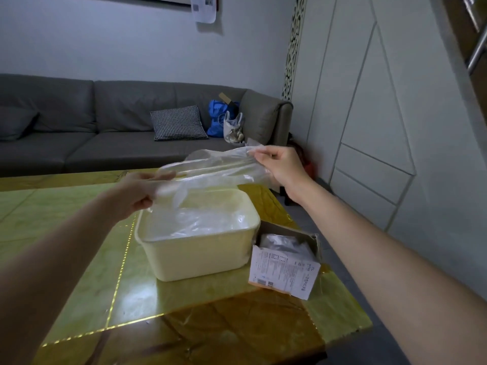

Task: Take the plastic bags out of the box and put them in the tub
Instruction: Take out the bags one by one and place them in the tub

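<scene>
**A:** So where's this at? Looks like the middle of the job to me. Both hands are up over the tub (195,255) with one clear plastic bag (216,168) stretched between them. The left hand (139,191) has its fingers curled round one end, and the right hand (280,165) pinches the other end between thumb and fingertips.

**B:** Yeah, agreed, it's the carry-and-drop step. The bag hangs in the air right above the tub, slightly toward its far side, with a loose bit dangling down near the left hand. There's already crinkly plastic lying inside the tub, so I'd guess some bags have gone in.

**A:** And the box (287,262) sits on the table (79,272) just beside the tub, on its right, top torn open. I can see something pale and crumpled inside, probably more bags, can't say how many.

**B:** Next move, I reckon: lower the bag into the tub and let go with both hands. It's floppy stuff, so it'll probably want a little push down so it doesn't drape over the rim. Then the right hand goes to the box for another one.
</scene>
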